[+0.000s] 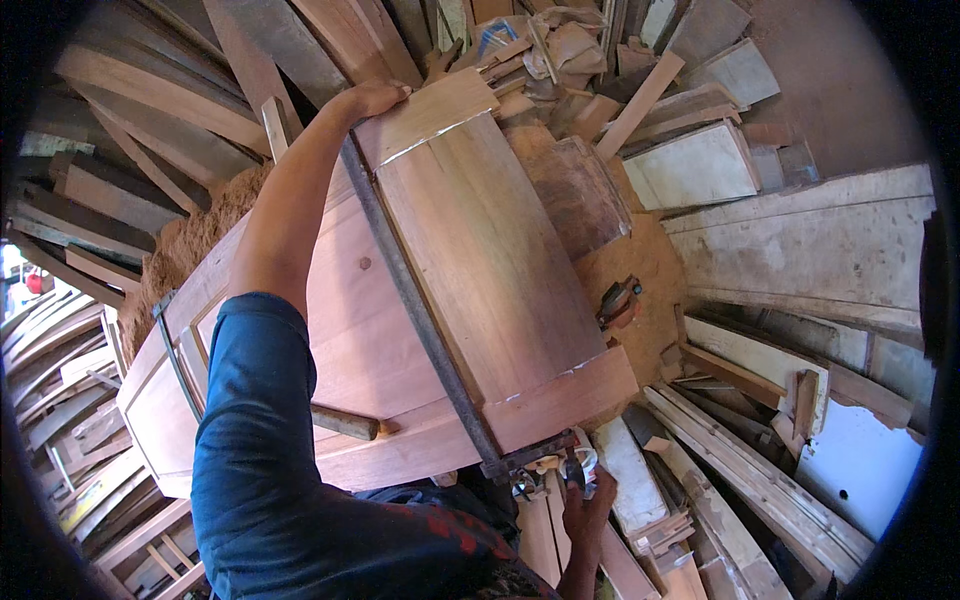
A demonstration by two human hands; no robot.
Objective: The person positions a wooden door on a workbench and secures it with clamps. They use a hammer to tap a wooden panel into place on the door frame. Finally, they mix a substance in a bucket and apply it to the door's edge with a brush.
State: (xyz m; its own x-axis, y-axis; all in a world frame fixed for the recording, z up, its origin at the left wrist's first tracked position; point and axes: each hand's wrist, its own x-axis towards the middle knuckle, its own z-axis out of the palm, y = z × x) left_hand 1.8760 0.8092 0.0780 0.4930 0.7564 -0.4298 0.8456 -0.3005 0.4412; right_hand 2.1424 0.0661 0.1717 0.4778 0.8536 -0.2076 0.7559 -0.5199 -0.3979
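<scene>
A wooden panel door lies flat in front of me, with thin white lines along the joints near its right end. A long dark metal bar clamp crosses it from the far edge to the near edge. My left arm stretches over the door, and my left hand is closed at the clamp's far end, its fingertips partly hidden. Beside the near edge, my right hand is closed around the clamp's near end. A wooden tool handle lies on the door beside my left sleeve.
A second clamp spans the door's left part. Sawdust is heaped along the far left edge. A dark hand tool sits right of the door. Boards and offcuts crowd around, with a white-faced sheet at right.
</scene>
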